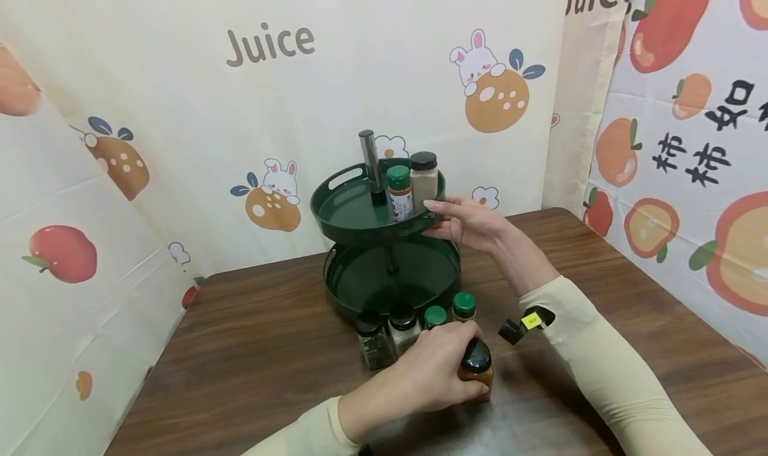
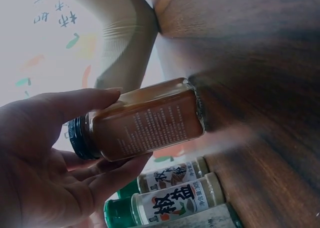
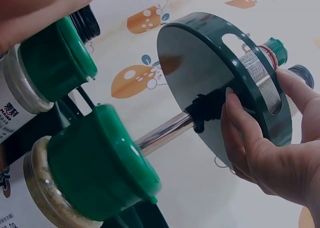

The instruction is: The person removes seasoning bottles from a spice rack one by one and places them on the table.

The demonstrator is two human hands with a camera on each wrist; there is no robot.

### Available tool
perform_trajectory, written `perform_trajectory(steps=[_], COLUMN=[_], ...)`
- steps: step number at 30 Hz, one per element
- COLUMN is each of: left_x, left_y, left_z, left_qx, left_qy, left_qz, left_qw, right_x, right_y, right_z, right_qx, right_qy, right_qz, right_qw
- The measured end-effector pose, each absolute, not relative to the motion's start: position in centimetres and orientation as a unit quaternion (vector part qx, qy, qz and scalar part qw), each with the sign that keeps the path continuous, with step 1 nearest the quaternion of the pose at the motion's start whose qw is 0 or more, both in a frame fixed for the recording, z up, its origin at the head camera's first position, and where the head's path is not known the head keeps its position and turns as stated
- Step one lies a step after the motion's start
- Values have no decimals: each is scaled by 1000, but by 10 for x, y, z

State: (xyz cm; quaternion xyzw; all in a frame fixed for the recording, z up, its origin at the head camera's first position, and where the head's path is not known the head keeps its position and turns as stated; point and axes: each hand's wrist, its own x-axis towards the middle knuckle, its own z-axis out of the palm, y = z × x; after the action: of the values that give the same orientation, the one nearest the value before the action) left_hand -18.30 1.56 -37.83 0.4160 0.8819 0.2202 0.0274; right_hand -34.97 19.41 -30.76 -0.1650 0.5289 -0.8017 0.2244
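Observation:
My left hand point(image 1: 429, 369) grips a spice jar point(image 2: 150, 120) of brown powder with a black lid, thumb on one side and fingers on the other. The jar is close to the tabletop; whether its base touches cannot be told. My right hand point(image 1: 471, 223) holds the rim of the upper tray point(image 1: 336, 219) of a green two-tier rack, thumb at the handle slot and fingers underneath. On that tray stand a green-lidded jar point(image 1: 400, 193) and a black-lidded jar point(image 1: 424, 179) of pale powder.
The rack's lower tray point(image 1: 354, 276) holds no jars in view. Before it stand two black-lidded jars point(image 1: 376, 346) and two green-lidded jars point(image 2: 170, 203). A metal post point(image 1: 370, 159) rises through the rack. Patterned cloth point(image 1: 270, 109) hangs behind the wooden table point(image 1: 252, 349).

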Motion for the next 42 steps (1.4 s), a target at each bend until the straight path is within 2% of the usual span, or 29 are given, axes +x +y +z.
perform_trajectory(steps=[12, 24, 36, 42], left_x=[-190, -194, -200, -202], left_y=[10, 3, -3, -5], left_z=[-379, -380, -381, -380], left_qx=[425, 432, 434, 434], left_qy=[878, 875, 873, 875], left_qz=[218, 219, 220, 214], left_qw=[18, 8, 19, 21], right_x=[-354, -366, -375, -374], right_y=[194, 205, 198, 194], right_z=[-305, -305, -311, -313], right_qx=[-176, -168, -139, -133], right_qy=[541, 544, 535, 506], right_qz=[-793, -802, -819, -838], right_qw=[217, 182, 150, 154])
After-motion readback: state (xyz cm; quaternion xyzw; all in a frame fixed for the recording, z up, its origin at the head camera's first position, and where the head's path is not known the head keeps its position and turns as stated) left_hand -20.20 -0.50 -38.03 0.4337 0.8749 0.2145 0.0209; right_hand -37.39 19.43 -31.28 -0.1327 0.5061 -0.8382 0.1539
